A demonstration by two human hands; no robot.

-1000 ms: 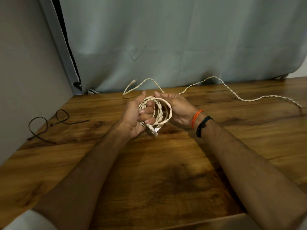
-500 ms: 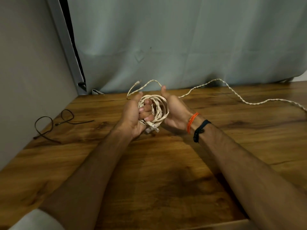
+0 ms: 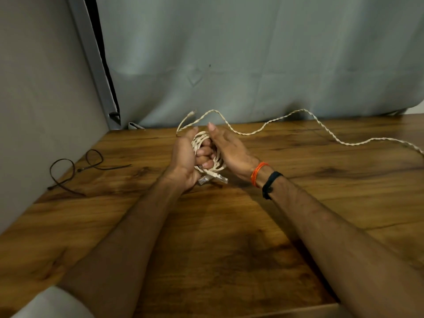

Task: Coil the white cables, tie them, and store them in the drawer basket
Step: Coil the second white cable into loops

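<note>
1. The person is in the coiling step. A small coil of white twisted cable (image 3: 204,148) is held above the brown wooden counter (image 3: 229,249), between the two hands, and it is not yet tied.
2. A long loose part of the same cable (image 3: 321,127) runs from the coil to the right over the counter and out of the picture, well apart from the hands. I judge that the next move must draw this part in and lay one more loop on the coil, without letting the loops spring open.
3. The left hand (image 3: 185,157) has its fingers curled through the coil and grips it. A short cable end stands up behind this hand.
4. The right hand (image 3: 229,150) is nearly flat, fingers straight, and rests against the right side of the coil.
5. Two clear plastic plugs (image 3: 213,179) hang under the coil.
6. A thin dark cord (image 3: 75,168) lies at the far left. No drawer basket is in view.
</note>
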